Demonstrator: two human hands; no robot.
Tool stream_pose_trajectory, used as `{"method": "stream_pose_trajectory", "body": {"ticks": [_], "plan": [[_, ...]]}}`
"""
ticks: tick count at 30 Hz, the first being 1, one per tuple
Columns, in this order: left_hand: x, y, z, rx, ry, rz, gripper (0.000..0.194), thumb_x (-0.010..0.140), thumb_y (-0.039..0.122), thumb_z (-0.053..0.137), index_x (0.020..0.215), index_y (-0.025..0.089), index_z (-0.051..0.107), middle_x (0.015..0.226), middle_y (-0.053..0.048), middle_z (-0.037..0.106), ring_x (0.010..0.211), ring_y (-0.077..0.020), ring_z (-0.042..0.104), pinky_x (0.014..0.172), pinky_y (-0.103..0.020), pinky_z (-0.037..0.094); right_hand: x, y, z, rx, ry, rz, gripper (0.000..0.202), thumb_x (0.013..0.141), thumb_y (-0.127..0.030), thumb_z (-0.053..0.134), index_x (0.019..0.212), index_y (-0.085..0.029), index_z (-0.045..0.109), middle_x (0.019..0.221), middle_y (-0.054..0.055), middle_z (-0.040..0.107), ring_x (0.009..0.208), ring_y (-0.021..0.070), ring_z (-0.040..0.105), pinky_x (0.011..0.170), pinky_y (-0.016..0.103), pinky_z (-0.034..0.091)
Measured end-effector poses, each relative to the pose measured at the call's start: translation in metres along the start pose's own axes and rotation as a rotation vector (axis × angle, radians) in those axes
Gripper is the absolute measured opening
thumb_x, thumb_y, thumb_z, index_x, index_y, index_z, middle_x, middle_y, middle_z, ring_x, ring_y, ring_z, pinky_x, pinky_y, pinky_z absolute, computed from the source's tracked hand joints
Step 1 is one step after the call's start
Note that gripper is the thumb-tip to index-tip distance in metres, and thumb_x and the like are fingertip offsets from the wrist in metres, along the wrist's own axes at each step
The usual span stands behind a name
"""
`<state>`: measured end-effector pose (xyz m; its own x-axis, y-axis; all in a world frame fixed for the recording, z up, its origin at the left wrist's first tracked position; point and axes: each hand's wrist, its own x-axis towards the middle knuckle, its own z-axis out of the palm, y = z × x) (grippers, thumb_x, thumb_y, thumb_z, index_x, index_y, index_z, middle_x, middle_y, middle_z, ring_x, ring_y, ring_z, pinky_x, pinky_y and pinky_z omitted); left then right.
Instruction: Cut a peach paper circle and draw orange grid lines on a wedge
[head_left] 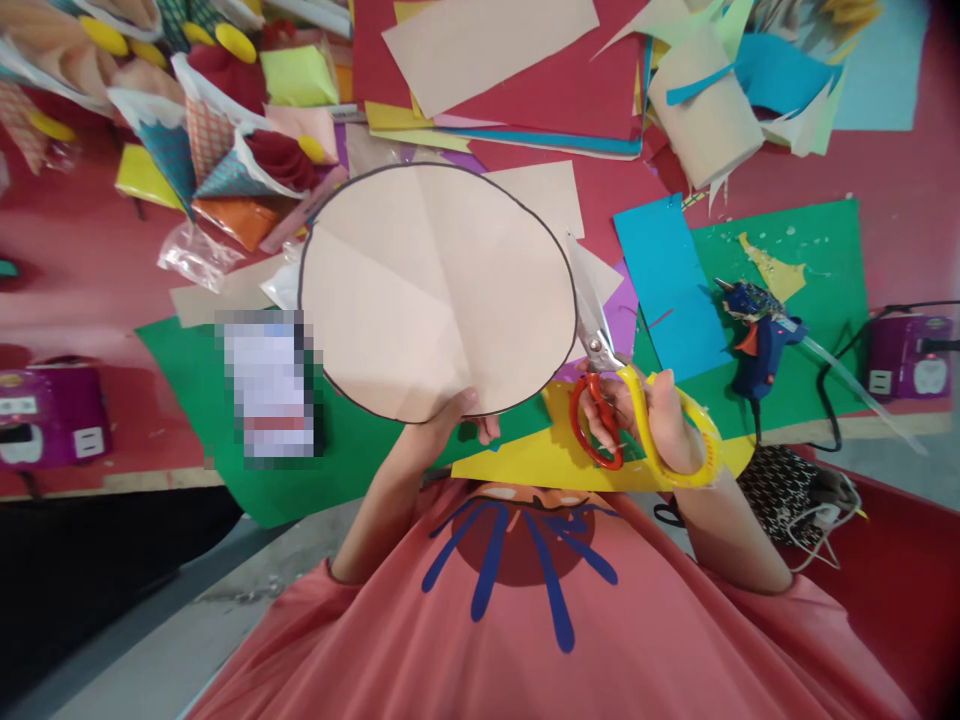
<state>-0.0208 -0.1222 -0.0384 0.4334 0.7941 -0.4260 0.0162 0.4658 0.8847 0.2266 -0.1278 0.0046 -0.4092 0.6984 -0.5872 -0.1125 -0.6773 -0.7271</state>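
A beige paper circle (435, 290) with a dark outline along its edge and faint fold creases is held up above the table. My left hand (448, 415) pinches its lower edge, the thumb on top and fingertips underneath. In my right hand (652, 410) is a pair of scissors (598, 345) with one red and one yellow handle loop. Their blades point up and away, beside the circle's right edge, and look closed or nearly so. Whether the blades touch the paper I cannot tell.
A glue gun (761, 350) with a cord lies right on green paper (810, 240). Left is a blurred phone-like device (270, 390). Stacked coloured sheets (510, 100), a paper roll (705, 110) and patterned paper cones (217, 130) fill the back. Purple power strips (911, 355) sit at the sides.
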Motion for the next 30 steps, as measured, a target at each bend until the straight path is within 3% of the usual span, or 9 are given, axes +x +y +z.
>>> {"method": "stream_pose_trajectory", "body": {"ticks": [12,18,21,26,30], "plan": [[0.001,0.0,-0.008,0.011,-0.006,-0.047,0.048,0.088,0.048,0.047,0.054,0.018,0.062,0.054,-0.007,0.062,0.059,-0.0197,0.062,0.065,-0.031,0.052,-0.002,0.004,-0.001,-0.149,0.108,-0.081,0.065,0.075,-0.088,0.032,0.067,-0.025,0.047,0.047,-0.002,0.04,0.036,0.0108,0.035,0.035,0.03,0.029],[0.001,0.001,-0.011,0.026,-0.014,-0.035,0.047,0.088,0.044,0.046,0.051,0.019,0.061,0.053,-0.006,0.061,0.06,-0.0202,0.062,0.065,-0.031,0.052,-0.001,0.012,-0.006,-0.114,0.118,-0.166,0.056,0.079,-0.083,0.04,0.079,-0.027,0.046,0.052,-0.005,0.04,0.035,0.0097,0.033,0.032,0.028,0.028],[0.001,0.001,-0.012,0.013,-0.015,-0.041,0.047,0.088,0.044,0.047,0.051,0.019,0.061,0.053,-0.006,0.061,0.061,-0.02,0.062,0.066,-0.032,0.053,-0.001,0.014,-0.007,-0.091,0.115,-0.153,0.057,0.078,-0.083,0.041,0.075,-0.026,0.043,0.051,-0.005,0.037,0.033,0.0093,0.029,0.03,0.028,0.025],[0.001,0.003,-0.012,-0.016,0.008,-0.067,0.045,0.085,0.044,0.05,0.051,0.018,0.062,0.052,-0.006,0.061,0.056,-0.0194,0.061,0.063,-0.032,0.053,-0.002,0.011,-0.004,-0.103,0.137,-0.157,0.055,0.078,-0.081,0.045,0.083,-0.026,0.045,0.053,-0.007,0.038,0.032,0.0082,0.028,0.029,0.026,0.028],[0.004,0.005,-0.009,-0.082,0.099,-0.086,0.047,0.079,0.054,0.054,0.05,0.017,0.062,0.051,-0.008,0.063,0.051,-0.0197,0.059,0.058,-0.033,0.053,-0.002,0.013,-0.001,-0.123,0.15,-0.145,0.06,0.079,-0.083,0.039,0.07,-0.023,0.042,0.045,-0.008,0.036,0.032,0.0075,0.029,0.03,0.023,0.027]]}}
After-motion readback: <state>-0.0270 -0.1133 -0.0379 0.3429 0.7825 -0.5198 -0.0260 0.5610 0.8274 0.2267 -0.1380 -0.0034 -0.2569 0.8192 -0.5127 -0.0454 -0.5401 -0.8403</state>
